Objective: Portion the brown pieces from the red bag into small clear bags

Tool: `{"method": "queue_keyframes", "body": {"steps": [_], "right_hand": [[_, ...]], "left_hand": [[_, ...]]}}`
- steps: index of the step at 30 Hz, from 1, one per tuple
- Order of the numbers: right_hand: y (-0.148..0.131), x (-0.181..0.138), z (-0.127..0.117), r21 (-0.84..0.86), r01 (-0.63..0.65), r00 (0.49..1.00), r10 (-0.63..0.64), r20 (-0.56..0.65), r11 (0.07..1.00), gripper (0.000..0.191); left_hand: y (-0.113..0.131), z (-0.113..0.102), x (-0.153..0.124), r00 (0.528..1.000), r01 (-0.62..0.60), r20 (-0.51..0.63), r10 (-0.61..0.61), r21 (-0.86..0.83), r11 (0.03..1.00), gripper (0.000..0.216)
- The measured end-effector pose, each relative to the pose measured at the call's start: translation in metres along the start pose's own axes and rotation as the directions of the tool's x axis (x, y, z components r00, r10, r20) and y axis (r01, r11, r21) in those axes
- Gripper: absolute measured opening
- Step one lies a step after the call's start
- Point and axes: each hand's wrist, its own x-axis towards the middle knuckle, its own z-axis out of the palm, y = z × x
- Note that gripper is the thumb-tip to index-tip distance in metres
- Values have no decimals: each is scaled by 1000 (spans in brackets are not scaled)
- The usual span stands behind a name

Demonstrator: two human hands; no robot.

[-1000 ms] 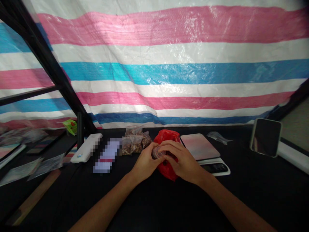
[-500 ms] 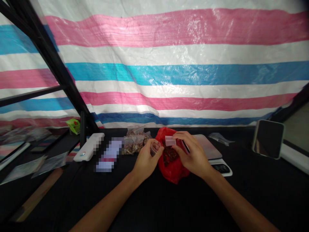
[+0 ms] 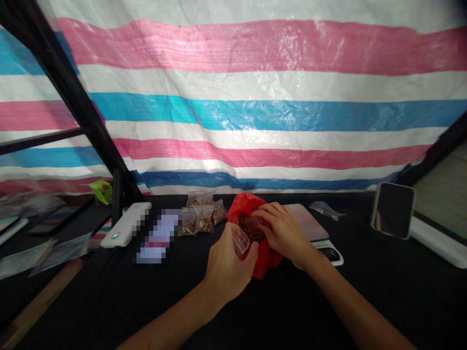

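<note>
My left hand (image 3: pixel 226 265) grips a small clear zip bag (image 3: pixel 241 241), whose mouth is spread between thumb and fingers. My right hand (image 3: pixel 286 234) is closed on a small clear plastic cup (image 3: pixel 254 221) down inside a red plastic bag (image 3: pixel 268 266). Loose brown dried bits (image 3: pixel 246 228) lie in the red bag, around the cup. The fingers partly cover the cup, so its contents are hard to make out. The zip bag is just in front of the red bag's left side.
Several filled zip bags (image 3: pixel 201 218) stand left of the red bag. A flat scale (image 3: pixel 312 226) lies behind my right hand. Farther right are a clear empty bag (image 3: pixel 326 210) and an upright dark-screened device (image 3: pixel 394 210). A white power bank (image 3: pixel 126 224) and a blurred phone screen (image 3: pixel 159 236) lie left.
My right hand has lowered the cup from above the red bag into the brown bits. My left hand has moved nearer to me with the zip bag, its mouth now tilted.
</note>
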Motion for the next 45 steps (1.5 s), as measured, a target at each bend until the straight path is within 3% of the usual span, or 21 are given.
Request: {"method": "queue_keyframes", "body": {"steps": [5, 12, 15, 18, 21, 26, 30, 33, 37, 42, 45], "right_hand": [[9, -2, 5, -119, -36, 998, 43, 49, 992, 32], [12, -5, 0, -198, -91, 992, 107, 71, 976, 25], [13, -7, -1, -216, -98, 988, 121, 97, 972, 24], [15, -8, 0, -231, -91, 985, 122, 121, 969, 29], [15, -8, -2, -254, -94, 982, 131, 133, 963, 29], [5, -3, -17, -215, -183, 974, 207, 92, 959, 26], [-3, -5, -26, -154, -273, 954, 288, 84, 949, 32], [-3, -7, -23, -82, -191, 968, 202, 148, 978, 33], [-2, -8, -17, -3, -129, 983, 129, 133, 992, 38], [-4, -9, -14, 28, -111, 968, 102, 229, 993, 35], [-4, -10, -12, -22, -131, 968, 132, 211, 991, 37]], "left_hand": [[-9, -2, 8, 998, 38, 48, -46, 153, 987, 32], [-13, -19, 23, 995, 86, 9, -98, 408, 909, 32], [-19, -23, 29, 993, 98, 40, -115, 290, 952, 33], [-23, -21, 37, 988, 141, 71, -139, -23, 990, 39], [-19, -21, 45, 982, 191, 66, -179, -373, 908, 44], [-7, -31, 52, 975, 179, 0, -223, -598, 781, 44], [-1, -36, 51, 946, 298, 96, -311, -638, 710, 45], [2, -36, 47, 916, 393, 203, -347, -638, 662, 52], [8, -35, 40, 913, 407, 293, -283, -697, 590, 61], [7, -35, 42, 968, 244, 157, -195, -766, 595, 65], [-6, -31, 48, 990, 139, 62, -130, -660, 739, 63]]}}
